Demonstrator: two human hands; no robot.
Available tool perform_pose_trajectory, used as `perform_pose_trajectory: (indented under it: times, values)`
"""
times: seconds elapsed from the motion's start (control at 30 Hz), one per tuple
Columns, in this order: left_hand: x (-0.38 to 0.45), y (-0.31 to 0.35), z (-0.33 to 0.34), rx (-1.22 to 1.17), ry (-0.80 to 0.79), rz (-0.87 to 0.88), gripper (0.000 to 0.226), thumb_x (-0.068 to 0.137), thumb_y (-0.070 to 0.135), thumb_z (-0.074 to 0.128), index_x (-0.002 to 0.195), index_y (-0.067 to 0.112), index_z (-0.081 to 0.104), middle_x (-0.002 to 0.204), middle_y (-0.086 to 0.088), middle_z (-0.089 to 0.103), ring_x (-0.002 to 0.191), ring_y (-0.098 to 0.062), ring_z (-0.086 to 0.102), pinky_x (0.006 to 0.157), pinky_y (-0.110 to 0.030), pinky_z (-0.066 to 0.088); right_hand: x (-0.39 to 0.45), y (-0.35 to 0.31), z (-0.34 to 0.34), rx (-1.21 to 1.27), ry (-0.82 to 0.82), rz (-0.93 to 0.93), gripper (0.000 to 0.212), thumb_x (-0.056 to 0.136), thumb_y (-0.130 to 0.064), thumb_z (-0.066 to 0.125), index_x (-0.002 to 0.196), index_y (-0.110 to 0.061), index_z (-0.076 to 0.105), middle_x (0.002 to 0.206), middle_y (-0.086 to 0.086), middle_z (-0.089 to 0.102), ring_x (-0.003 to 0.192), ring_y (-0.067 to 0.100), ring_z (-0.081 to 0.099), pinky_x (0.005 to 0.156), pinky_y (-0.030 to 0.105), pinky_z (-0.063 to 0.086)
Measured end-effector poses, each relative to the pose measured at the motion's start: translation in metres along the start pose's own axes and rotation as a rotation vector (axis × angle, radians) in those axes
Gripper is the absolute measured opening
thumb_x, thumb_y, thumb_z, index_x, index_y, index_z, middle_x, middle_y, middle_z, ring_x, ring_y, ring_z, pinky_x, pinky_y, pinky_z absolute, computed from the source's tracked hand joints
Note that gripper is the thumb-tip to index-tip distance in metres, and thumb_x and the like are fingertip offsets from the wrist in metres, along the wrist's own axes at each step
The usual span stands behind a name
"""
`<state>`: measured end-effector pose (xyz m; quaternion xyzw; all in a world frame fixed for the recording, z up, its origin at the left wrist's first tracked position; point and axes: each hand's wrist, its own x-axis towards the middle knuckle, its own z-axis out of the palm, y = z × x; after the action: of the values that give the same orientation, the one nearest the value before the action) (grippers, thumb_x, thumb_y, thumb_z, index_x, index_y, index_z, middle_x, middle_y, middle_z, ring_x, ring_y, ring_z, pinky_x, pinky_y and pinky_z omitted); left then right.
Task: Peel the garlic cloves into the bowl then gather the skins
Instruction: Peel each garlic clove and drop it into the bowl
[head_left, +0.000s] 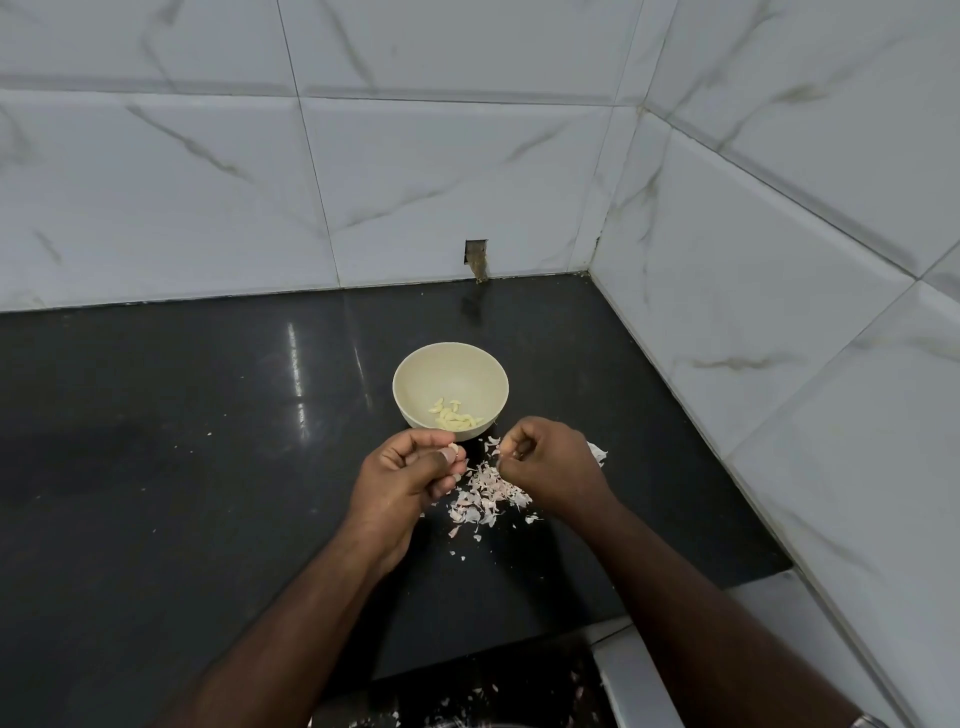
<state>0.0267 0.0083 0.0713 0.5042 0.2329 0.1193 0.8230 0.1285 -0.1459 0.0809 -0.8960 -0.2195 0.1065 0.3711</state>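
on the black counter (156, 467) in front of you, the polished stone runs wide on the left, with streaks of light reflected in it and only a few pale crumbs of skin scattered about. no label or writing can be read on anything here.

your left hand (410, 475) hovers just in front of the bowl, its fingers curled and its thumb pressed over a garlic clove (454, 449) pinched at the fingertips. just behind it stands the cream bowl (415, 379), upright, with a small heap of peeled cloves (455, 414) lying at the near side of its floor.

between your two hands and a little nearer to you, a loose pile of pinkish-white skins (485, 493) lies on the stone, with stray flakes trailing toward the counter's front edge.

your right hand (550, 465) is held over the right side of that pile, fingers curled in and pinching a small scrap of skin at their tips. a larger white piece of skin (598, 451) shows just beyond its knuckles.

white marble-patterned tiles (467, 171) cover the back wall and the wall on the right, meeting in a corner; a small square hole (476, 257) is cut in the back tile just above the counter. at the lower edge, more flakes lie on a dark surface below the counter's edge.
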Motion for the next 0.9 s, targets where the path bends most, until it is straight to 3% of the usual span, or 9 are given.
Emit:
perform_pose_trajectory:
  times: [0.07,0.17,0.23,0.3,0.47,0.6,0.73,0.9]
  values:
    - [0.0,0.0,-0.001,-0.007,0.0,-0.001,0.017,0.088,-0.004,0.066,0.104,0.002,0.069,0.092,-0.019,0.074,0.08,-0.019,0.07,0.066,-0.021,0.056,0.0,0.002,0.0,-0.002,-0.004,-0.028,0.019,0.082,-0.012,0.065,0.078,-0.03,0.07,0.075,-0.017,0.07,0.069,-0.002,0.063,0.065,0.021,0.049]
    - [0.0,-0.001,-0.001,-0.001,-0.009,0.005,0.014,0.088,-0.003,0.067,0.1,0.003,0.07,0.091,-0.019,0.074,0.08,-0.02,0.07,0.066,-0.02,0.056,-0.002,-0.002,0.0,0.052,0.007,-0.064,0.019,0.092,-0.02,0.063,0.103,-0.028,0.076,0.092,-0.018,0.075,0.085,-0.005,0.067,0.077,0.017,0.052]
    - [0.0,-0.002,-0.001,0.003,-0.011,0.017,0.014,0.086,-0.002,0.069,0.099,0.004,0.071,0.085,-0.017,0.073,0.077,-0.018,0.068,0.064,-0.02,0.054,-0.006,-0.007,0.001,0.127,-0.02,-0.091,0.018,0.091,-0.025,0.069,0.108,-0.028,0.076,0.09,-0.019,0.075,0.085,-0.009,0.066,0.077,0.01,0.049]
    - [0.0,-0.004,-0.002,0.012,-0.011,0.03,0.015,0.084,-0.002,0.07,0.098,0.005,0.073,0.08,-0.014,0.07,0.068,-0.016,0.06,0.062,-0.021,0.05,-0.009,-0.012,0.006,0.23,-0.044,-0.083,0.016,0.088,-0.023,0.075,0.104,-0.024,0.077,0.082,-0.018,0.074,0.082,-0.006,0.068,0.079,0.015,0.052]
    - [0.0,-0.006,-0.002,0.026,-0.004,0.016,0.016,0.086,-0.006,0.067,0.099,0.003,0.072,0.082,-0.014,0.068,0.061,-0.014,0.054,0.06,-0.021,0.049,-0.008,-0.013,0.02,0.38,-0.14,-0.045,0.016,0.084,-0.025,0.077,0.097,-0.015,0.076,0.085,-0.002,0.078,0.086,0.015,0.075,0.087,0.043,0.059]
    - [0.0,-0.005,-0.003,0.075,-0.005,0.014,0.015,0.085,-0.008,0.068,0.094,0.001,0.074,0.084,-0.02,0.069,0.067,-0.018,0.056,0.066,-0.028,0.046,-0.008,-0.013,0.023,0.313,-0.079,-0.063,0.01,0.085,-0.027,0.07,0.089,-0.02,0.075,0.08,-0.007,0.076,0.077,0.009,0.072,0.076,0.038,0.059]
    - [-0.002,-0.004,-0.003,0.121,0.012,0.02,0.01,0.082,-0.003,0.074,0.09,0.004,0.075,0.08,-0.018,0.069,0.063,-0.017,0.056,0.065,-0.028,0.047,-0.011,-0.017,0.024,0.25,-0.032,-0.074,0.005,0.086,-0.024,0.067,0.083,-0.023,0.071,0.066,-0.007,0.069,0.054,0.001,0.055,0.056,0.022,0.041]
    - [-0.002,-0.002,-0.003,0.08,-0.007,-0.023,0.01,0.087,-0.005,0.067,0.096,-0.004,0.071,0.08,-0.018,0.069,0.062,-0.015,0.06,0.057,-0.019,0.051,-0.012,-0.02,0.022,0.378,-0.075,-0.062,0.007,0.087,-0.016,0.065,0.083,-0.02,0.07,0.067,0.002,0.071,0.062,0.022,0.066,0.059,0.037,0.053]
